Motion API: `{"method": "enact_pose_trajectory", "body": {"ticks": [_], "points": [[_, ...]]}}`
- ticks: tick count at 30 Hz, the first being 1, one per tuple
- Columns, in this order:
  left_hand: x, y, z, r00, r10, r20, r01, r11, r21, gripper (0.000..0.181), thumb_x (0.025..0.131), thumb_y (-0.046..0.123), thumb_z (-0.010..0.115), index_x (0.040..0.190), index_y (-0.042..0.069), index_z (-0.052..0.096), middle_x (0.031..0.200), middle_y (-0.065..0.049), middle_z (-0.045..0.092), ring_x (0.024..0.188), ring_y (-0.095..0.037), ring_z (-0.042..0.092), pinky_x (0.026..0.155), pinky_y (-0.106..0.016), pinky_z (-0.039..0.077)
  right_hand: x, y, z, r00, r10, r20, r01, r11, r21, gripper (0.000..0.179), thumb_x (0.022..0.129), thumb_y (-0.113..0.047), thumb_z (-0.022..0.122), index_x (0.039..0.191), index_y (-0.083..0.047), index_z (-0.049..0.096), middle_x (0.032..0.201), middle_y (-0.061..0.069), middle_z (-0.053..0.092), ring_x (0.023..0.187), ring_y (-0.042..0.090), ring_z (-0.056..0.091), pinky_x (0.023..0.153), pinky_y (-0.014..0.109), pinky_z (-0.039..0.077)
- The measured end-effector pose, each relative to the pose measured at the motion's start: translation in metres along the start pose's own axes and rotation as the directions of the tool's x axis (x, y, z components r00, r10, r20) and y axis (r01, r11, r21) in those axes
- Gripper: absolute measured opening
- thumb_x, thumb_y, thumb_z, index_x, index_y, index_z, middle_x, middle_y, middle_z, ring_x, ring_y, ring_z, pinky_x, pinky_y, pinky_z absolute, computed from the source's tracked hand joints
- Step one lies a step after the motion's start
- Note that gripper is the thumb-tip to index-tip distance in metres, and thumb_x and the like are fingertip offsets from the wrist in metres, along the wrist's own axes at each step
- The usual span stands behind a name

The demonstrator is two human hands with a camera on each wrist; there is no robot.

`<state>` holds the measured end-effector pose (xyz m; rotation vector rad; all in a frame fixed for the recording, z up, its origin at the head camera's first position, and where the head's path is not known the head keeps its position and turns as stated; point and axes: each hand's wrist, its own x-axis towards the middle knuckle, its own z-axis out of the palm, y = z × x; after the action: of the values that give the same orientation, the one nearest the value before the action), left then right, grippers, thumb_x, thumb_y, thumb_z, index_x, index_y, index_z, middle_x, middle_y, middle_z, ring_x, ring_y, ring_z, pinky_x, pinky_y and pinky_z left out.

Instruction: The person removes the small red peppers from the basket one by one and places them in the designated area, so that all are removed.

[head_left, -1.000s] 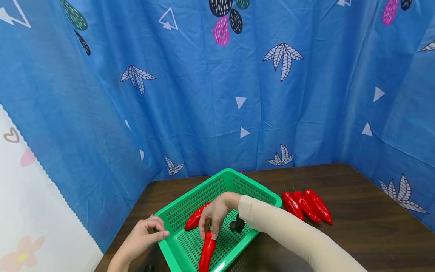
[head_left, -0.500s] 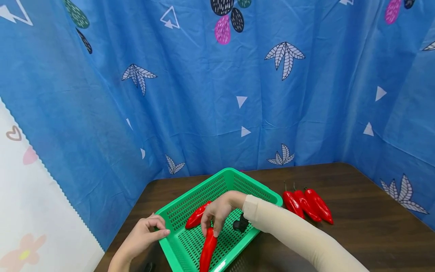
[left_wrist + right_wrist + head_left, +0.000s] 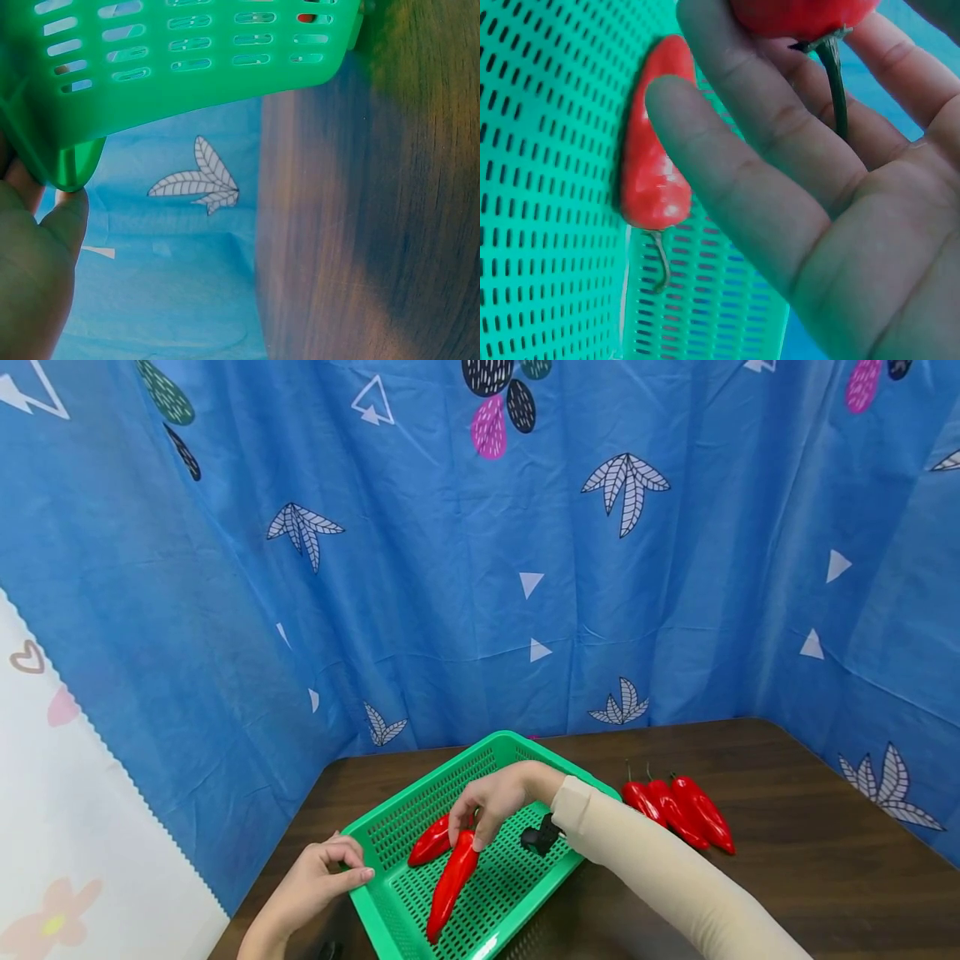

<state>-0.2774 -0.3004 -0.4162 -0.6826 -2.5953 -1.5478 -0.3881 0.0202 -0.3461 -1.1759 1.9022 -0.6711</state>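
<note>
A green perforated plastic basket (image 3: 423, 783) sits tilted on the table. My left hand (image 3: 318, 872) grips its near left corner, thumb over the rim; in the left wrist view the left hand (image 3: 37, 255) shows at that corner. Over the basket, my right hand (image 3: 498, 793) pinches a long red pepper (image 3: 452, 885) by its stem end, its tip hanging toward me. The green stem of this held pepper (image 3: 810, 16) points toward the palm in the right wrist view. Another red pepper (image 3: 660, 172) lies inside along the basket's wall, partly behind the right fingers.
Three red peppers (image 3: 678, 814) lie side by side on the dark wooden table (image 3: 795, 877), right of the basket. Blue patterned curtain (image 3: 480, 568) hangs behind the table. A small black device (image 3: 542, 837) sits under the right wrist.
My right hand has lifted the pepper and shifted it away from me, so its whole length now shows. The left hand stays at the basket's corner.
</note>
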Motion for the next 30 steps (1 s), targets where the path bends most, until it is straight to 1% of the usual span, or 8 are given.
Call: {"method": "enact_pose_trajectory", "body": {"ticks": [5,11,14,19,22,25,27,30], "points": [[0.0,0.001,0.001,1.0,0.009,-0.001,-0.009,1.0,-0.008,0.014,0.089,0.011,0.074,0.08,0.004,0.066,0.084,0.003,0.056,0.087,-0.011,0.057,0.106,0.005,0.018,-0.012,0.003,-0.002,0.995,-0.05,-0.086,0.051,0.999,0.007,0.026,0.094,-0.006,0.068,0.119,-0.01,0.069,0.106,-0.004,0.065,0.086,0.013,0.066,0.079,0.02,0.062],[0.0,0.0,0.0,1.0,-0.004,-0.001,0.004,1.0,-0.01,0.014,0.088,0.012,0.075,0.08,0.005,0.066,0.084,0.005,0.056,0.086,-0.01,0.058,0.105,0.006,0.017,-0.023,0.008,-0.004,0.983,-0.08,-0.162,0.091,0.994,0.062,0.028,0.093,-0.005,0.07,0.121,-0.008,0.069,0.109,-0.001,0.066,0.09,0.02,0.068,0.082,0.026,0.064],[0.0,-0.001,0.0,1.0,0.012,0.005,-0.012,1.0,0.003,0.014,0.089,0.011,0.074,0.08,0.005,0.066,0.084,0.005,0.055,0.086,-0.01,0.058,0.104,0.007,0.017,-0.029,0.009,-0.005,0.977,-0.094,-0.191,0.11,0.991,0.078,0.029,0.093,-0.005,0.07,0.121,-0.009,0.07,0.11,-0.001,0.067,0.091,0.019,0.067,0.084,0.029,0.065],[0.0,0.001,0.001,1.0,-0.002,-0.005,0.002,1.0,0.004,0.014,0.088,0.012,0.075,0.079,0.005,0.067,0.083,0.004,0.056,0.087,-0.01,0.058,0.104,0.007,0.017,-0.039,0.011,-0.004,0.965,-0.131,-0.229,0.16,0.98,0.115,0.031,0.092,-0.004,0.07,0.123,-0.006,0.068,0.113,0.002,0.067,0.09,0.021,0.067,0.083,0.028,0.065],[-0.001,0.003,0.001,1.0,0.01,-0.012,-0.01,1.0,0.004,0.013,0.089,0.012,0.075,0.08,0.005,0.067,0.083,0.003,0.057,0.087,-0.011,0.058,0.103,0.007,0.018,-0.042,0.01,-0.003,0.957,-0.162,-0.241,0.195,0.973,0.122,0.033,0.093,-0.004,0.07,0.125,-0.003,0.067,0.116,0.005,0.067,0.09,0.02,0.068,0.083,0.028,0.065],[-0.001,0.003,0.001,0.999,0.038,-0.008,-0.038,0.999,0.008,0.013,0.09,0.01,0.073,0.08,0.004,0.067,0.084,0.002,0.057,0.087,-0.011,0.058,0.103,0.007,0.018,-0.045,0.011,-0.002,0.95,-0.187,-0.251,0.223,0.968,0.12,0.035,0.093,-0.005,0.069,0.128,0.0,0.064,0.118,0.006,0.066,0.09,0.019,0.068,0.084,0.029,0.065],[-0.001,0.003,0.001,0.999,0.039,-0.005,-0.039,0.999,0.006,0.013,0.09,0.01,0.073,0.081,0.003,0.067,0.084,0.001,0.057,0.087,-0.012,0.058,0.105,0.005,0.019,-0.047,0.012,-0.001,0.946,-0.194,-0.261,0.234,0.964,0.129,0.037,0.094,-0.006,0.068,0.129,0.002,0.062,0.119,0.007,0.065,0.09,0.018,0.068,0.085,0.029,0.065],[0.0,0.003,0.001,1.0,0.016,-0.002,-0.016,1.0,0.005,0.013,0.089,0.011,0.074,0.08,0.004,0.067,0.084,0.003,0.057,0.087,-0.011,0.058,0.107,0.004,0.019,-0.051,0.015,0.001,0.938,-0.203,-0.281,0.254,0.955,0.155,0.039,0.094,-0.005,0.066,0.132,0.004,0.058,0.12,0.008,0.063,0.093,0.019,0.067,0.086,0.03,0.065]]}}
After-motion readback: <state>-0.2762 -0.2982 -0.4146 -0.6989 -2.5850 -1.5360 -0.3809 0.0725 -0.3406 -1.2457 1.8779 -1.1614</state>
